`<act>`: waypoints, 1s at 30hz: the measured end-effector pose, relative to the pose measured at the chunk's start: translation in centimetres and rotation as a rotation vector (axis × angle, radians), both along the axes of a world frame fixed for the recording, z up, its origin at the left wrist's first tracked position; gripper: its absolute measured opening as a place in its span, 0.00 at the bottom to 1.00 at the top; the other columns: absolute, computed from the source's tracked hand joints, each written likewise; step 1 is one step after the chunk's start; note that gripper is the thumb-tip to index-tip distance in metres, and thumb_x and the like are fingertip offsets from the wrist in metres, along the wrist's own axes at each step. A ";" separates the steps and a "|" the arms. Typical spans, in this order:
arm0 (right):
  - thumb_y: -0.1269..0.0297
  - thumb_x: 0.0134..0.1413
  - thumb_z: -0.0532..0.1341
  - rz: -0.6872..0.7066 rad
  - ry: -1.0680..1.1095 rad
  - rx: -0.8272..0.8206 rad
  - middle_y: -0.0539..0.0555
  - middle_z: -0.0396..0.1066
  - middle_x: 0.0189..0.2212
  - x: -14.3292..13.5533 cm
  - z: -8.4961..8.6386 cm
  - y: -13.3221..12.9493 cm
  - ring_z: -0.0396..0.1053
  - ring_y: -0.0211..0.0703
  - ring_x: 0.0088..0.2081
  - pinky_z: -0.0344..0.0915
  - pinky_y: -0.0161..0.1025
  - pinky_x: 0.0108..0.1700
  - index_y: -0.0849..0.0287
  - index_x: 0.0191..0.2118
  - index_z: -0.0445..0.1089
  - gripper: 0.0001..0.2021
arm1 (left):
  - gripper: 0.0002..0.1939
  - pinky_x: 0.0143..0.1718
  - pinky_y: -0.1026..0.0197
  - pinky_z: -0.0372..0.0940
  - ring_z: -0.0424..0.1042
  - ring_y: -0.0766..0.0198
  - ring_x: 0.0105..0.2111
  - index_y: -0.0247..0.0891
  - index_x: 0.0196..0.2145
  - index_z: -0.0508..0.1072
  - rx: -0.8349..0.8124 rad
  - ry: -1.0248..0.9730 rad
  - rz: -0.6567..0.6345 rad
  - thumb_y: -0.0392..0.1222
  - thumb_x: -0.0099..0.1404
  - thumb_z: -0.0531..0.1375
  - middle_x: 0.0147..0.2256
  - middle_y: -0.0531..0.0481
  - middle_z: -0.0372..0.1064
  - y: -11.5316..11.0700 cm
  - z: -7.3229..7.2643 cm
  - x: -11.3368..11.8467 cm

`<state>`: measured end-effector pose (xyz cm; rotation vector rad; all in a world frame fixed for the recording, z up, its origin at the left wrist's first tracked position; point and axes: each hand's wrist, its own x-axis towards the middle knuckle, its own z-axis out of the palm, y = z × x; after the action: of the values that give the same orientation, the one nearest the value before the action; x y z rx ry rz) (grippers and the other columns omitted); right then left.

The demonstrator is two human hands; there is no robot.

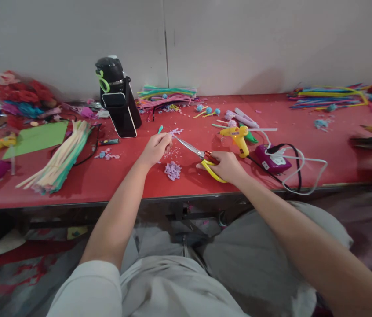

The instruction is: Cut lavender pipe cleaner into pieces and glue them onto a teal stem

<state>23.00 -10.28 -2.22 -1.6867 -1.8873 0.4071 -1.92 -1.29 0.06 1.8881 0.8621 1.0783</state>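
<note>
red worktop [132,169] beneath, left hand [155,149] pinches small fuzzy lilac piece [176,131], apparently steadying it; right hand [224,165] grips yellow-handled steel scissors [200,153].

"What are those long yellow-handled scissors [196,151] made of?"

"Smooth, shiny metal blades; the handles look like plastic."

"And what looks rough from here?"

"The small lilac cuttings [173,171] and the long cream-and-green bundle of stems [61,152], all fuzzy and matt."

"Anything smooth?"

"The flat red tabletop [280,115], softly glossy, and the boxy purple socket block [280,164], apparently plastic."
</note>
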 end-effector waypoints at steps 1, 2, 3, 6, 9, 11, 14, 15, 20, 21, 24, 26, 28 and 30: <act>0.24 0.42 0.60 0.000 -0.002 0.007 0.46 0.51 0.17 0.0 0.1 0.0 0.46 0.35 0.24 0.44 0.38 0.26 0.55 0.20 0.51 0.35 | 0.23 0.24 0.61 0.56 0.60 0.68 0.21 0.39 0.22 0.64 -0.003 0.002 0.003 0.54 0.71 0.55 0.19 0.53 0.60 0.0 0.0 0.0; 0.25 0.42 0.60 -0.001 -0.003 0.014 0.46 0.51 0.17 0.0 0.1 -0.1 0.46 0.35 0.24 0.44 0.38 0.26 0.55 0.20 0.51 0.35 | 0.23 0.23 0.62 0.56 0.60 0.68 0.21 0.39 0.22 0.64 -0.004 0.002 0.006 0.54 0.71 0.55 0.19 0.53 0.60 0.1 -0.1 -0.1; 0.25 0.43 0.60 -0.001 -0.001 0.019 0.46 0.51 0.18 0.0 0.2 -0.1 0.46 0.35 0.24 0.44 0.38 0.26 0.54 0.20 0.50 0.35 | 0.23 0.23 0.62 0.56 0.60 0.68 0.21 0.39 0.23 0.65 -0.003 0.000 0.009 0.55 0.70 0.56 0.19 0.53 0.60 0.1 -0.1 -0.1; 0.27 0.43 0.61 0.010 0.012 0.018 0.45 0.51 0.18 0.0 0.2 -0.3 0.46 0.34 0.24 0.44 0.38 0.27 0.54 0.21 0.50 0.34 | 0.23 0.22 0.61 0.56 0.59 0.68 0.20 0.39 0.23 0.65 0.011 -0.010 0.015 0.57 0.70 0.57 0.19 0.54 0.59 0.2 -0.2 -0.2; 0.27 0.44 0.62 0.022 0.018 0.008 0.45 0.51 0.18 0.1 0.2 -0.3 0.46 0.34 0.24 0.43 0.38 0.27 0.54 0.21 0.50 0.34 | 0.23 0.23 0.61 0.57 0.60 0.68 0.20 0.39 0.24 0.65 0.018 -0.022 0.009 0.57 0.69 0.57 0.20 0.54 0.60 0.2 -0.2 -0.2; 0.28 0.44 0.62 0.021 0.012 0.005 0.45 0.50 0.17 0.1 0.2 -0.2 0.45 0.34 0.24 0.43 0.38 0.27 0.54 0.21 0.50 0.34 | 0.23 0.23 0.61 0.57 0.60 0.68 0.21 0.39 0.24 0.66 0.014 -0.024 0.006 0.57 0.69 0.57 0.20 0.53 0.61 0.2 -0.2 -0.2; 0.27 0.43 0.62 0.015 0.005 -0.008 0.46 0.51 0.17 0.1 0.2 -0.1 0.46 0.35 0.23 0.44 0.39 0.26 0.54 0.20 0.51 0.34 | 0.23 0.23 0.61 0.57 0.61 0.67 0.21 0.39 0.24 0.66 0.013 -0.020 0.009 0.59 0.69 0.58 0.20 0.53 0.61 0.2 -0.1 -0.2; 0.27 0.43 0.62 0.014 0.005 -0.012 0.46 0.51 0.17 0.0 0.2 -0.1 0.46 0.35 0.23 0.45 0.38 0.26 0.54 0.20 0.52 0.34 | 0.23 0.24 0.61 0.57 0.61 0.67 0.21 0.39 0.24 0.66 0.015 -0.022 0.009 0.59 0.68 0.57 0.20 0.53 0.61 0.2 -0.1 -0.2; 0.26 0.42 0.61 -0.005 0.011 -0.005 0.46 0.51 0.17 0.0 0.1 0.0 0.47 0.35 0.23 0.45 0.38 0.26 0.54 0.20 0.51 0.34 | 0.24 0.25 0.60 0.59 0.62 0.67 0.22 0.39 0.25 0.67 0.018 -0.024 -0.003 0.60 0.68 0.57 0.20 0.53 0.61 0.1 0.0 -0.2; 0.26 0.42 0.61 -0.008 0.013 0.000 0.46 0.51 0.17 0.0 0.1 0.0 0.47 0.35 0.23 0.45 0.38 0.26 0.54 0.20 0.51 0.34 | 0.24 0.25 0.60 0.59 0.62 0.67 0.22 0.39 0.25 0.67 0.018 -0.021 -0.004 0.60 0.68 0.57 0.21 0.53 0.61 0.1 0.0 -0.2; 0.26 0.43 0.61 -0.007 0.012 0.016 0.46 0.50 0.17 -0.1 0.2 -0.1 0.46 0.34 0.23 0.45 0.38 0.26 0.54 0.20 0.50 0.34 | 0.24 0.25 0.60 0.60 0.63 0.67 0.22 0.38 0.25 0.68 0.020 -0.016 0.005 0.61 0.68 0.58 0.21 0.53 0.62 0.0 0.1 -0.2; 0.27 0.43 0.61 -0.007 0.014 0.023 0.45 0.50 0.17 -0.2 0.4 -0.3 0.45 0.34 0.23 0.44 0.38 0.26 0.54 0.20 0.50 0.34 | 0.24 0.25 0.60 0.60 0.63 0.67 0.22 0.38 0.25 0.68 0.027 -0.015 0.015 0.61 0.68 0.58 0.22 0.52 0.63 0.0 0.1 -0.3; 0.28 0.44 0.61 -0.006 0.024 0.021 0.45 0.50 0.18 -0.2 0.5 -0.4 0.46 0.34 0.23 0.45 0.38 0.26 0.54 0.21 0.50 0.33 | 0.24 0.26 0.60 0.60 0.62 0.67 0.23 0.38 0.25 0.68 0.028 -0.018 0.019 0.61 0.67 0.58 0.22 0.53 0.63 -0.1 0.2 -0.3; 0.28 0.44 0.61 -0.001 0.029 0.015 0.45 0.51 0.18 -0.3 0.6 -0.5 0.46 0.34 0.24 0.45 0.38 0.27 0.54 0.22 0.51 0.33 | 0.23 0.26 0.60 0.60 0.62 0.67 0.23 0.38 0.26 0.68 0.024 -0.023 0.021 0.60 0.67 0.59 0.21 0.53 0.63 -0.1 0.2 -0.3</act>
<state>22.75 -10.78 -1.62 -1.6633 -1.8644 0.4144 -2.18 -1.41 0.27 1.8860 0.8613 1.1259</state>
